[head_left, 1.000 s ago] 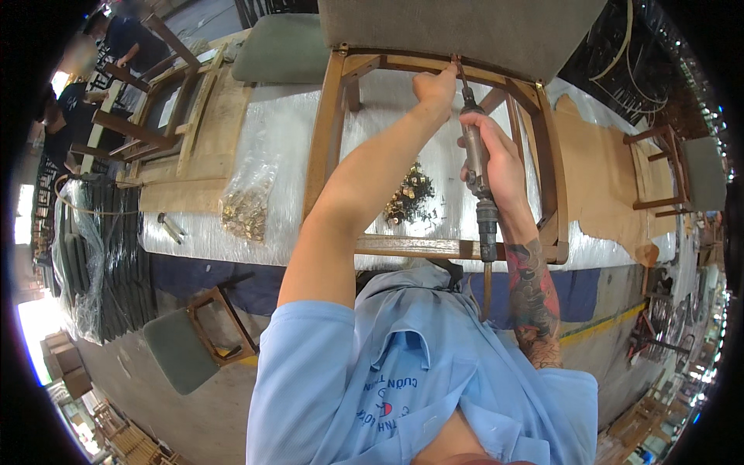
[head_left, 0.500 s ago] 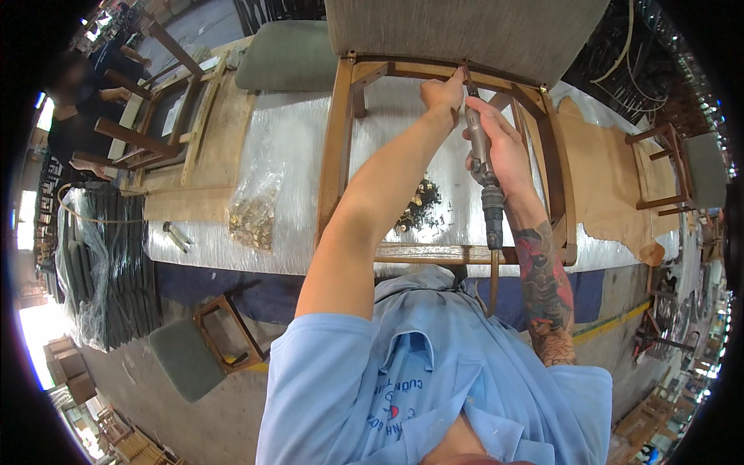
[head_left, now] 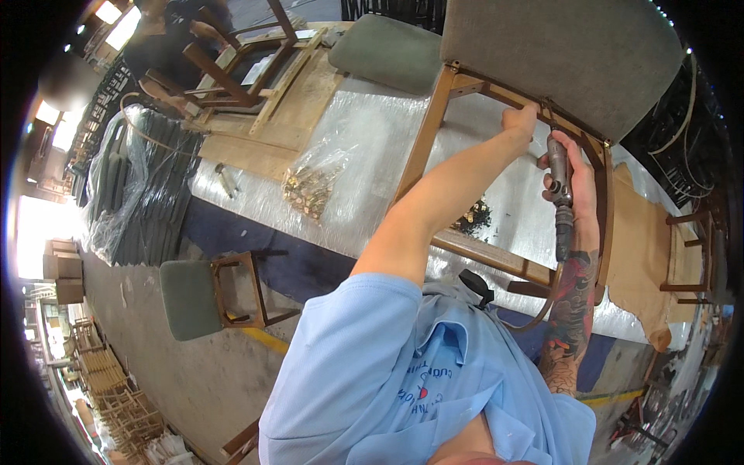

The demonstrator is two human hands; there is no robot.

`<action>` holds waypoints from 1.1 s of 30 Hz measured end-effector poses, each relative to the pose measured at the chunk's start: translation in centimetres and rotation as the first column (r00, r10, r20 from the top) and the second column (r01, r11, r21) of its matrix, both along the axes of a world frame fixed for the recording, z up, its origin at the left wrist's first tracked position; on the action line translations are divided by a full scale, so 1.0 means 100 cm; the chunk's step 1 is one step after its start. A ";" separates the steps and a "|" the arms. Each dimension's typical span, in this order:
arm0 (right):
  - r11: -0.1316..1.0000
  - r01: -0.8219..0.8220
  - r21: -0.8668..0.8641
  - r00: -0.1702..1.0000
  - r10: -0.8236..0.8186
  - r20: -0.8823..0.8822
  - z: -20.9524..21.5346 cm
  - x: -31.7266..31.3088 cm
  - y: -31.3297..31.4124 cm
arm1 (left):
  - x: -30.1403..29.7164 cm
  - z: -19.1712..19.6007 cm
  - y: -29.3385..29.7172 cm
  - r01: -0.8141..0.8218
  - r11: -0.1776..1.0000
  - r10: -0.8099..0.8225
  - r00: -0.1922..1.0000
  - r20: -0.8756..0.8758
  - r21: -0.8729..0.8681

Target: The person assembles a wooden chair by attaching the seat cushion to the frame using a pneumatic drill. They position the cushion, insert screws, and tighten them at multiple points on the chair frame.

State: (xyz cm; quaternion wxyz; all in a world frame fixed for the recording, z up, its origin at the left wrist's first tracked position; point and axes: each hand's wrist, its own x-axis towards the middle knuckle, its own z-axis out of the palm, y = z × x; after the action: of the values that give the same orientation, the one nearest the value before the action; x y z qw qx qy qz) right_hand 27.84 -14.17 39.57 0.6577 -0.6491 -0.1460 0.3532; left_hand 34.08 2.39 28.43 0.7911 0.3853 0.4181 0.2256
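Observation:
My right hand (head_left: 583, 182) is wrapped round a grey air screwdriver (head_left: 560, 194), whose hose hangs from its lower end. The tool's tip points at the far rail of a brown wooden chair frame (head_left: 422, 139), where a grey upholstered panel (head_left: 550, 54) meets it. Beside that tip, my left hand (head_left: 521, 122) is closed against the rail; whatever its fingers pinch is hidden. Small metal brackets show at the corners of the join. Through the frame I see a pile of small dark and brass-coloured pieces (head_left: 474, 217).
Left of the frame lies a clear bag of brass-coloured hardware (head_left: 308, 192) on the foil-like table cover (head_left: 360, 128). A green-grey cushion (head_left: 387, 54) sits beyond. A co-worker (head_left: 174, 46) stands by another chair frame (head_left: 232, 85). A small chair (head_left: 194, 298) is on the floor.
My view has turned, so the scene sits tilted and the frame appears further right. My hands and the screwdriver stay at the far rail.

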 end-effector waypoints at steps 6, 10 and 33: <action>0.998 -0.059 0.031 0.998 0.058 0.036 -0.010 0.012 0.000 | -0.026 0.024 0.002 0.096 0.992 -0.092 0.994 0.058 -0.080; 0.992 -0.101 0.070 0.995 0.100 0.014 -0.010 0.018 -0.001 | -0.050 0.024 0.009 -0.012 0.996 0.027 0.986 0.164 -0.089; 0.970 -0.241 -0.038 0.915 0.240 0.324 0.005 -0.125 -0.013 | -0.298 0.062 0.087 0.103 0.985 -0.009 0.831 0.556 -0.138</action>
State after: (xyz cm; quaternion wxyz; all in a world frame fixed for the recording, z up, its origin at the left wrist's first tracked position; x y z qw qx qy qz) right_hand 15.35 -15.52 40.02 0.5767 -0.6748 -0.3321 0.3189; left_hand 4.23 11.09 34.60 0.9132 0.2499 0.1768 0.2691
